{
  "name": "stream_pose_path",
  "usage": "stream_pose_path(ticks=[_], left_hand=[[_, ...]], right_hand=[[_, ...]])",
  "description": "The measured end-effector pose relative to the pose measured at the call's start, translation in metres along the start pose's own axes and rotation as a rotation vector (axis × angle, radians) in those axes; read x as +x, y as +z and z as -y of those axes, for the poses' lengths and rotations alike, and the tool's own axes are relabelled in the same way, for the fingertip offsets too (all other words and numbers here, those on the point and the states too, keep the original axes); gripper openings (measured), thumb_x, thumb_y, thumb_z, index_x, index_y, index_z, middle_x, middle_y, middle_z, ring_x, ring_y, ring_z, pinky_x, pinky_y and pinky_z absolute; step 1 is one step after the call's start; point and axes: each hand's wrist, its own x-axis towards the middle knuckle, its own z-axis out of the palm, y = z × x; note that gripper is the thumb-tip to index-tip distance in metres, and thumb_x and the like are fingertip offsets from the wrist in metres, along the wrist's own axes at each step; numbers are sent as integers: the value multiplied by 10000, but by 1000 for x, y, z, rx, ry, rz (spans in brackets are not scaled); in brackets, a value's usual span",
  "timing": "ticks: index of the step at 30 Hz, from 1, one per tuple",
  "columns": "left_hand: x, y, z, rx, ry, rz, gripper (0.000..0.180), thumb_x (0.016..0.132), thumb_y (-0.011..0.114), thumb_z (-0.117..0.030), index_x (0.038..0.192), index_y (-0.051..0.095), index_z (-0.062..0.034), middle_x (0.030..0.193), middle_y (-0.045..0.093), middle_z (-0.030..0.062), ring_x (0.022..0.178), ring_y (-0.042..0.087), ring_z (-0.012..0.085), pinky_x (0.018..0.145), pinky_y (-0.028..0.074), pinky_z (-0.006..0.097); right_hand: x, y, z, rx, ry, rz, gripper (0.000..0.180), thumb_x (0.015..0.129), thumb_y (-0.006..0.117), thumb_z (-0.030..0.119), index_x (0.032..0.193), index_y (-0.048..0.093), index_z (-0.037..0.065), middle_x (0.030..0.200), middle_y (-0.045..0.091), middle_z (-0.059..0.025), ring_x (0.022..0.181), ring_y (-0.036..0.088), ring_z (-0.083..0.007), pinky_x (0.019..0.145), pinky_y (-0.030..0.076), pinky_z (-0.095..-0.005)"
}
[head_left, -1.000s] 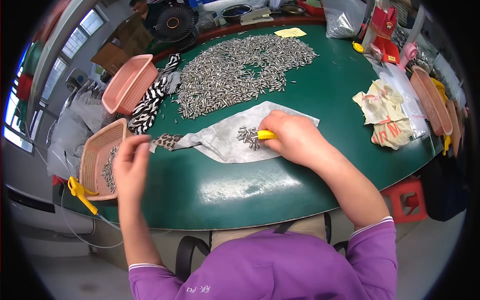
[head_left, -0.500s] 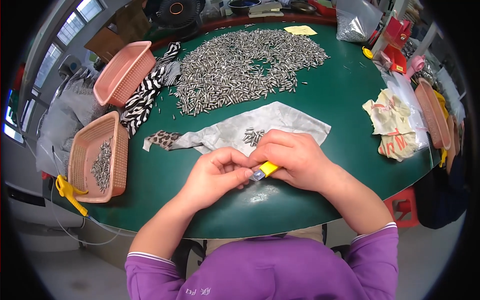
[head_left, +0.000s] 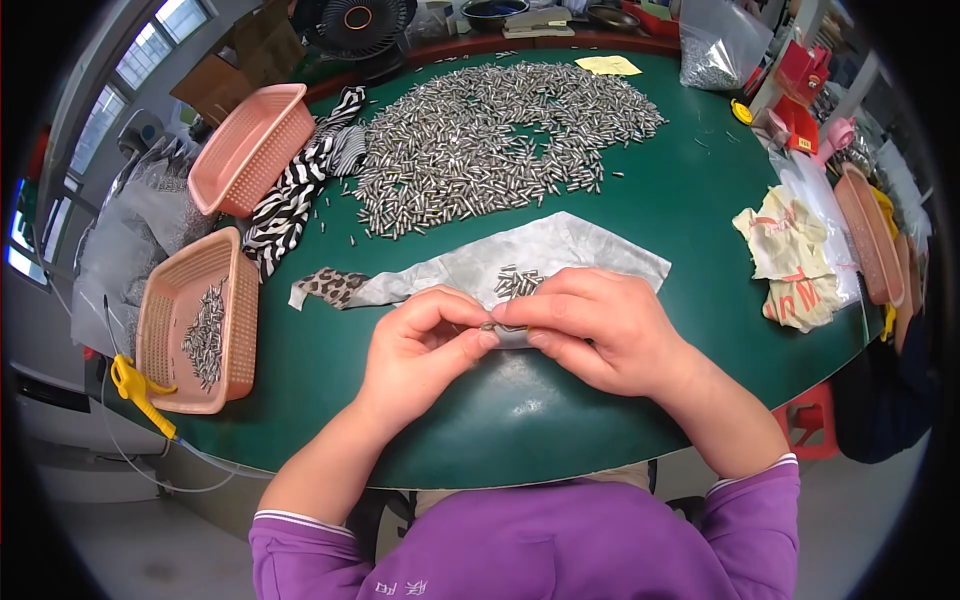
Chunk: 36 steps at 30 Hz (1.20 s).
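Pinched between the fingertips of both hands, a small metal pin (head_left: 489, 325) is being held just above the grey cloth (head_left: 520, 262) at the near edge of the green table (head_left: 700, 200). The left hand (head_left: 420, 345) is closing thumb and forefinger on one end of it, while the right hand (head_left: 590, 325) is curling over the other end (whether it is also hiding a tool in the palm cannot be told from here).

To do this well, I judge that the pin is best kept low over the cloth, so a slip is dropping it onto fabric and not rolling it across the table. Pinching lightly and near the ends should be leaving the middle free to inspect or work on.

A little cluster of pins (head_left: 517, 281) is lying on the cloth just beyond the fingers. Further back, a big heap of pins (head_left: 500, 140) is spreading over the tabletop: short, slim cylinders, shiny and hard, apt to roll. At the left, a pink slotted basket (head_left: 160, 330) is holding a thin scatter of the same pins, and a second pink basket (head_left: 250, 150) is sitting tilted beyond it. A zebra-striped cloth (head_left: 295, 195) is lying soft and crumpled between the baskets and the heap. A yellow air gun (head_left: 135, 385) is hanging at the table's left rim.
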Motion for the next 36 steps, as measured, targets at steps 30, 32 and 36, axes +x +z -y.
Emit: stream_pose_path(ticks=[30, 32, 36], left_hand=[[1, 0, -1, 89, 40, -46, 102, 786, 705, 26, 868, 659, -16, 881, 629, 53, 793, 596, 119, 675, 492, 241], [2, 0, 1, 166, 142, -42, 99, 788, 705, 23, 867, 661, -18, 883, 630, 54, 791, 599, 123, 683, 493, 243], [3, -2, 3, 231, 185, -18, 96, 793, 703, 17, 872, 662, -20, 886, 633, 57, 789, 601, 127, 692, 494, 247]], right_hand=[[-2, 4, 4, -36, -38, -61, 330, 710, 710, 28, 1024, 718, 128, 791, 648, -50, 681, 635, -197, 582, 513, -303], [-2, 4, 3, -44, -42, -64, 332, 710, 712, 32, 1027, 717, 131, 788, 645, -46, 678, 633, -195, 577, 511, -301], [-1, 3, 4, -124, -59, -56, 340, 715, 711, 45, 1040, 712, 145, 782, 635, -31, 672, 623, -190, 563, 502, -299]])
